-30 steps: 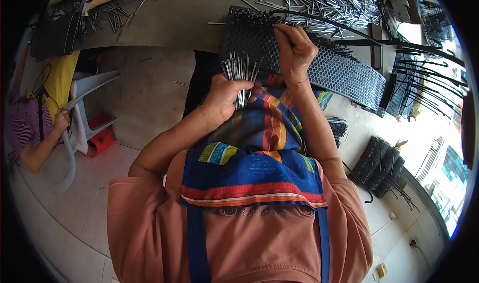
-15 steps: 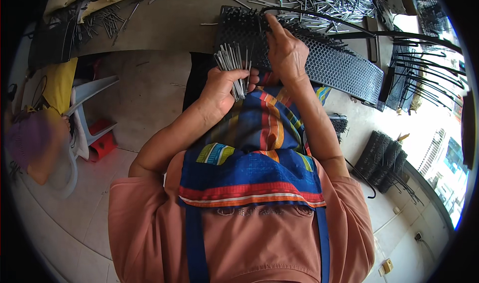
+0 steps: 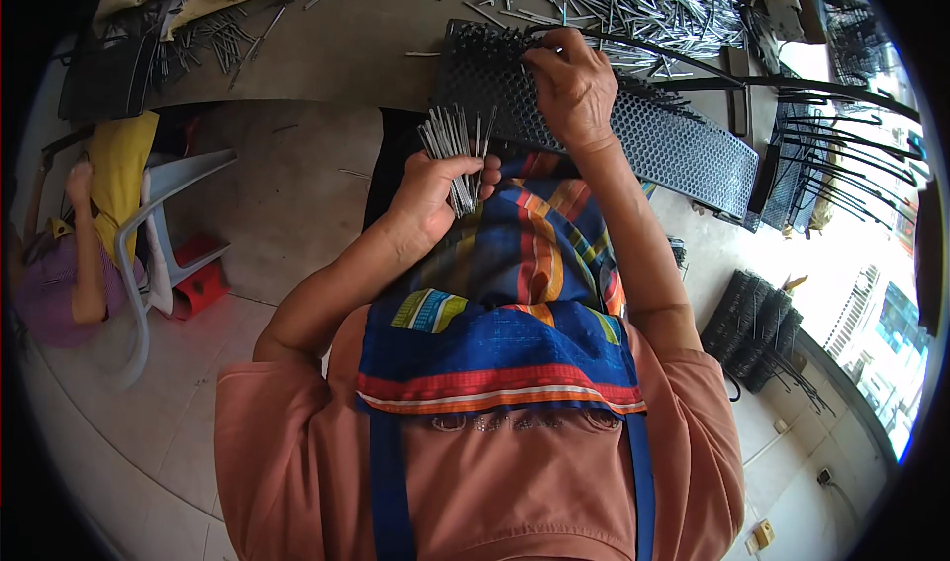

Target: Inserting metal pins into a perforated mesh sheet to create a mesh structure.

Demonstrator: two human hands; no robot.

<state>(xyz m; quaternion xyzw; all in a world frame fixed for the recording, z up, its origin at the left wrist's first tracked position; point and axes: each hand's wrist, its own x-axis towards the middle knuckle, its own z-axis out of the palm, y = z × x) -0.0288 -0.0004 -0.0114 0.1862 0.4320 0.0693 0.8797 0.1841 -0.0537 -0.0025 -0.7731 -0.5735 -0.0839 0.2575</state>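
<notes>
A fanned bundle of thin metal rods [image 3: 450, 140] is gripped in my left hand [image 3: 427, 193], thumb across it, with a rod or two standing apart near the fingertips. My right hand [image 3: 574, 91] is over the far left part of a long dark perforated plate [image 3: 683, 147]. Its thumb and fingers are pinched at the plate's far edge, where many dark pin ends [image 3: 485, 42] stick up in rows. What the pinch holds is hidden by the fingers. The plate's left end lies just beyond my left hand, by my striped apron [image 3: 539, 234].
A big heap of loose metal rods [image 3: 633, 12] covers the back of the table [image 3: 336, 56]. Dark hooked rods [image 3: 841, 155] jut out at the right. Black bundles [image 3: 752, 328] stand on the floor. Another person [image 3: 74, 284] sits at left beside a grey chair [image 3: 188, 175].
My right hand has gone from a pointing forefinger to a pinch at the plate's far edge. My left hand has shifted slightly left with the rods. The person at left has moved an arm.
</notes>
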